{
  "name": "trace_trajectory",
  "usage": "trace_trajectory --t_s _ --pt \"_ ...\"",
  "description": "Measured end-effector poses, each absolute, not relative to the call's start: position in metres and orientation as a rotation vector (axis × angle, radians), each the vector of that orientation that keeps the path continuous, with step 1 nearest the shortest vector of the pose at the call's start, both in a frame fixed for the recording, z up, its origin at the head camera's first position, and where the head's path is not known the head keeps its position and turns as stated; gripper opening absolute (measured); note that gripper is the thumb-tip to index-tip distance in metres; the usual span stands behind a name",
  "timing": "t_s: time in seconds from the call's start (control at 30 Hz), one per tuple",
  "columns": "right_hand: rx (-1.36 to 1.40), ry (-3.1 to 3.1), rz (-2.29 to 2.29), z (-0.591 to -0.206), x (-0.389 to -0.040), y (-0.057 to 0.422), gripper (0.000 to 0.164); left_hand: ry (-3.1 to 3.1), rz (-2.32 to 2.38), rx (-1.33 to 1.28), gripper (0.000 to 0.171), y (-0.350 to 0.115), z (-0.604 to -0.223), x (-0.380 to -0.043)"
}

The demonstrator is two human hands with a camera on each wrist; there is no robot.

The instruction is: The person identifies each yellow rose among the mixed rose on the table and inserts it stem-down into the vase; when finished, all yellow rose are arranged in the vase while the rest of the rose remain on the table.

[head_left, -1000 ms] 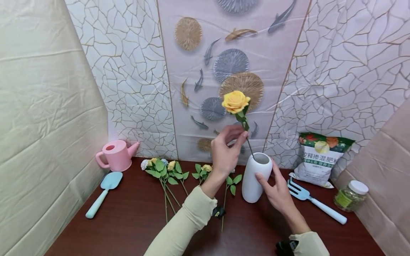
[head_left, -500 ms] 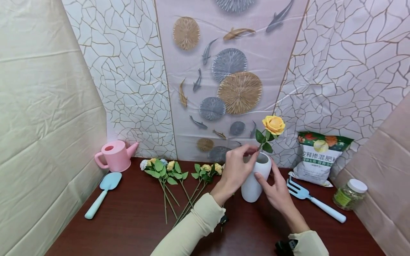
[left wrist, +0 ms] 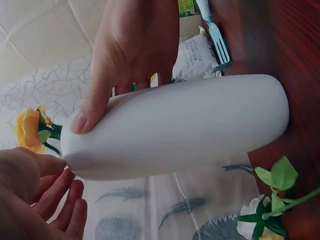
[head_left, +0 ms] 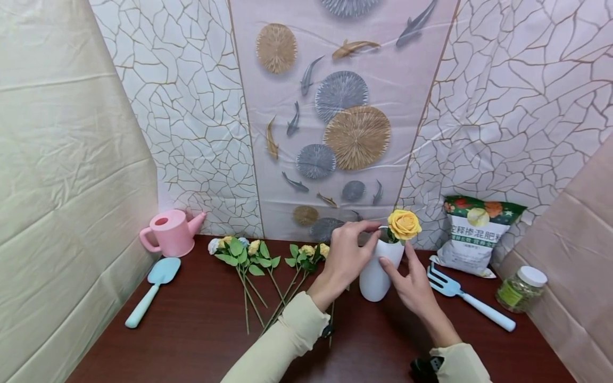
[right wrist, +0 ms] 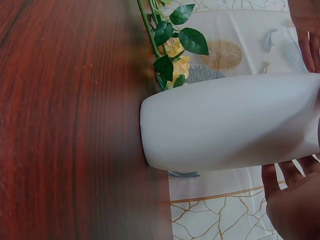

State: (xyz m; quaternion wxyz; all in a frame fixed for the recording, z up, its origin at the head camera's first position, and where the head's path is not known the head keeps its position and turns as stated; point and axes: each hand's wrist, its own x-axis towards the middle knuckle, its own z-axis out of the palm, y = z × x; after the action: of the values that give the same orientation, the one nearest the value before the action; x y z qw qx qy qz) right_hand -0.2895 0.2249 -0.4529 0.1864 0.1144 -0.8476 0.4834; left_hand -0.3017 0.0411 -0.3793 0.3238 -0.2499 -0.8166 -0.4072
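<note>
A white vase stands upright on the dark table. One yellow rose is in it, its bloom just above the mouth and its stem hidden inside. My right hand grips the vase's upper right side, thumb in front and fingers round the back. With thumb and forefinger at the rim, my left hand pinches the vase's left edge; in the left wrist view its other fingers hang loosely bent below the rim. The right wrist view shows the vase with its base on the table.
Left of the vase lie several cut roses and another bunch. Far left are a pink watering can and a blue trowel. On the right are a hand fork, a fertilizer bag and a lidded jar.
The yellow rose has gone from above the vase down into it, until its bloom sits at the mouth. My left hand has followed it down and right, let go of the stem and taken the rim.
</note>
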Motion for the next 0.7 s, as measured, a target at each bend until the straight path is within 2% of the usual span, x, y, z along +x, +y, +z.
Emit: trace_trajectory --t_s 0.27,0.7 --pt "0.321 -2.386 1.374 -0.455 -0.29 0.222 0.072 -2.161 -1.106 -0.655 0.013 -0.001 -0.402 -0.299" --pt "0.306 -2.384 1.361 -0.455 -0.29 0.225 0.072 -2.462 -1.162 -0.337 0.012 -0.102 -0.455 -0.316"
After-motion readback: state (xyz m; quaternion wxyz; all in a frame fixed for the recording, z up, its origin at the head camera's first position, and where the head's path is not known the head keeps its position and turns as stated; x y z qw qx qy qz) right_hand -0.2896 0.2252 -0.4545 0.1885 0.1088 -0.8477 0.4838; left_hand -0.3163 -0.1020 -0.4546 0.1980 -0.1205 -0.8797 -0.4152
